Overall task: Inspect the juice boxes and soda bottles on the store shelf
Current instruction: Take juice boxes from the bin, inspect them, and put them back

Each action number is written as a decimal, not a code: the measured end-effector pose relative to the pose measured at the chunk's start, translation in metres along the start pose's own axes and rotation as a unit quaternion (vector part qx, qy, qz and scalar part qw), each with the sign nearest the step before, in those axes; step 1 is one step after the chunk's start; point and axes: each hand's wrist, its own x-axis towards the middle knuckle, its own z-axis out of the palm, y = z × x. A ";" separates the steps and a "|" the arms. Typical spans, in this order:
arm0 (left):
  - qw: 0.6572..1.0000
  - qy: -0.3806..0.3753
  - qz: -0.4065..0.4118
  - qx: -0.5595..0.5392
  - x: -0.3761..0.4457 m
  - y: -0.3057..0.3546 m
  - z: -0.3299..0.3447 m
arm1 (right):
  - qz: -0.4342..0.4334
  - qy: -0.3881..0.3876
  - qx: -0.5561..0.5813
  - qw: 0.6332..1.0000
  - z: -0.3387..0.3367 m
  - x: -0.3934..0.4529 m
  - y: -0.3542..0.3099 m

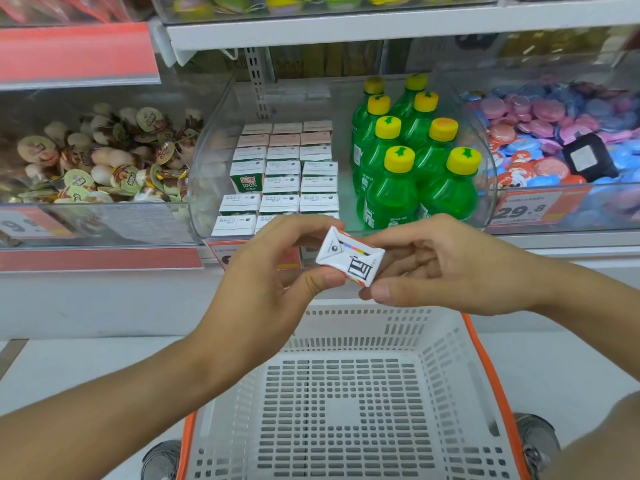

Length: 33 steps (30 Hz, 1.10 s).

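A small juice box [349,259] is held between both hands in front of the shelf, its white folded end with black print turned toward me. My left hand [273,268] pinches its left side with thumb and fingers. My right hand [440,265] grips its right side, thumb below. Behind them, a clear curved bin [207,161] holds rows of white-topped juice boxes [280,174] on the left and several green soda bottles [412,161] with yellow caps on the right.
A white perforated shopping basket [346,403] with orange rim sits below my hands. The bin to the left holds round lidded snack cups [104,161]; the one to the right holds pink and blue round packets [561,133]. Price tags [523,209] line the shelf edge.
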 end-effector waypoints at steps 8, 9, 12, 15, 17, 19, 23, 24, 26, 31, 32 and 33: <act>0.995 -0.002 -0.007 -0.103 0.000 0.002 0.002 | -0.075 0.150 -0.094 0.981 -0.008 0.006 0.009; 0.992 -0.005 -0.009 -0.127 0.000 0.003 0.002 | -0.088 0.157 -0.094 0.979 -0.010 0.006 0.010; 0.977 -0.008 -0.031 -0.210 0.000 0.006 0.002 | -0.071 0.141 -0.053 0.986 -0.007 0.006 0.012; 0.951 -0.012 -0.072 -0.300 0.003 0.008 0.001 | -0.070 0.135 0.067 0.986 -0.003 0.008 0.011; 0.940 -0.025 -0.093 -0.326 0.006 0.007 -0.002 | -0.089 0.166 0.105 0.977 -0.001 0.007 0.006; 0.934 -0.054 -0.116 -0.335 0.008 0.007 -0.005 | -0.098 0.212 0.100 0.967 -0.001 0.007 0.001; 0.946 -0.034 -0.166 -0.276 0.007 0.008 -0.007 | -0.121 0.258 0.070 0.956 -0.004 0.006 -0.001; 0.951 -0.027 -0.171 -0.255 0.007 0.007 -0.007 | -0.128 0.258 0.057 0.956 -0.005 0.006 -0.001; 0.957 -0.028 -0.177 -0.227 0.006 0.007 -0.006 | -0.127 0.253 0.039 0.958 -0.003 0.006 0.000; 0.958 -0.060 -0.201 -0.197 0.005 0.009 -0.005 | -0.108 0.242 0.082 0.961 0.005 0.009 0.004; 0.958 -0.065 -0.202 -0.194 0.005 0.008 -0.005 | -0.111 0.259 0.093 0.955 0.006 0.010 0.005; 0.958 -0.069 -0.203 -0.192 0.004 0.008 -0.005 | -0.114 0.275 0.110 0.948 0.007 0.011 0.006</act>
